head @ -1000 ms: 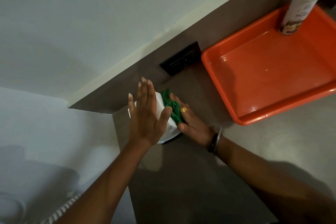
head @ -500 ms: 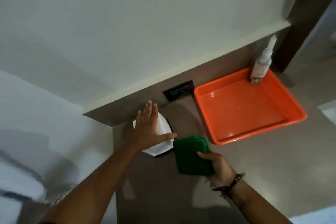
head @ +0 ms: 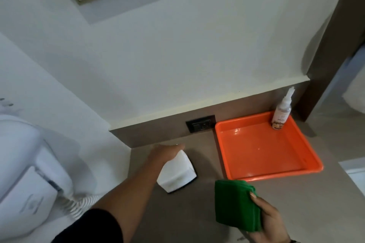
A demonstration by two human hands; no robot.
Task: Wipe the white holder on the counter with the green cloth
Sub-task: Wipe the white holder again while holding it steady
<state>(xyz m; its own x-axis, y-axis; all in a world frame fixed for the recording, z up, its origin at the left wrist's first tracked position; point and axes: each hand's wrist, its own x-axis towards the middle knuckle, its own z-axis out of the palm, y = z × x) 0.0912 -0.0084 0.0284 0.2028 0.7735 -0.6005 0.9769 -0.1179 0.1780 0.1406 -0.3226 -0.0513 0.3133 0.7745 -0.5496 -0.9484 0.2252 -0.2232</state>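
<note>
a: white plastic, it seems, is what the holder [head: 176,171] is made of. it is found on the grey counter [head: 197,213], on a dark base, near the back wall.

b: and where, measured from the holder?

a: the left hand [head: 165,154] is laid over the holder's far top edge, fingers curved against it, so it is steadied. whether it is truly gripped cannot be told. the green cloth [head: 235,204] is held off to the holder's right and nearer the camera, clear of it, pinched folded in the right hand [head: 268,221]. the two hands are kept well apart.

b: how would the wipe be done well?

a: in judgement, the cloth should be brought flat against the holder's exposed sloped face and drawn across in full strokes while the holder is pressed down from behind. it looks light, so it could be slid on the smooth counter if left unbraced. the side under the left hand would need a change of hold to be reached.

b: counted?

a: one holder, one cloth, two hands. further right of the holder, one orange tray [head: 286,171], with one spray bottle [head: 281,113] standing in its far corner. behind the holder, one dark wall socket [head: 200,126]. to its left, one white wall-mounted appliance [head: 27,173] with a coiled cord.
</note>
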